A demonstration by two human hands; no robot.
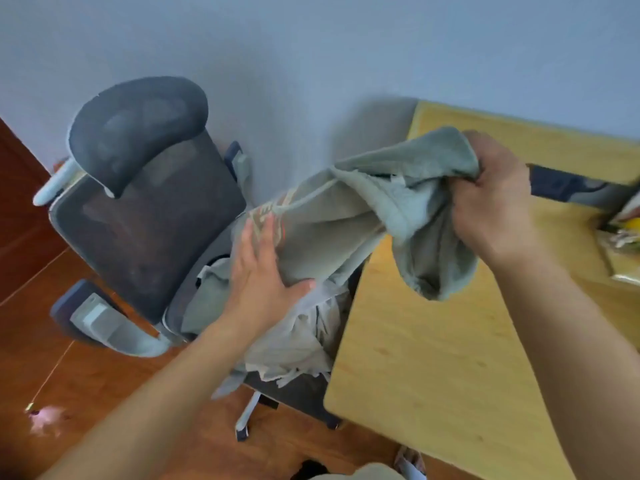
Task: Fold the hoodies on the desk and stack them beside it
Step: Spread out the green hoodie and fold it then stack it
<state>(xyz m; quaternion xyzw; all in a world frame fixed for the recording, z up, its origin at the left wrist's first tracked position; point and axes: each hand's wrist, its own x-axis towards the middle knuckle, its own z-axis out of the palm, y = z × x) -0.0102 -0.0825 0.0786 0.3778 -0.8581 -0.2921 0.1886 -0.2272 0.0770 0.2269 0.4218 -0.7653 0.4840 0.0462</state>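
That pale grey-green fleece hoodie (349,216) hangs midair between the grey mesh office chair (145,216) and the light wooden counter (433,341). Right hand (491,209) bunches one end, left hand (263,271) lies flat underneath. Soft and floppy, probably; I'd grab the shoulders.

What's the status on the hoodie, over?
Right hand grips hoodie bunched, held over chair. Left hand flat against it. Not folded yet. Other clothes heaped on chair seat.

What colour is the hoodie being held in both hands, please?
The soft fabric hoodie is pale grey-green with a printed patch near the left hand; the head view shows it.
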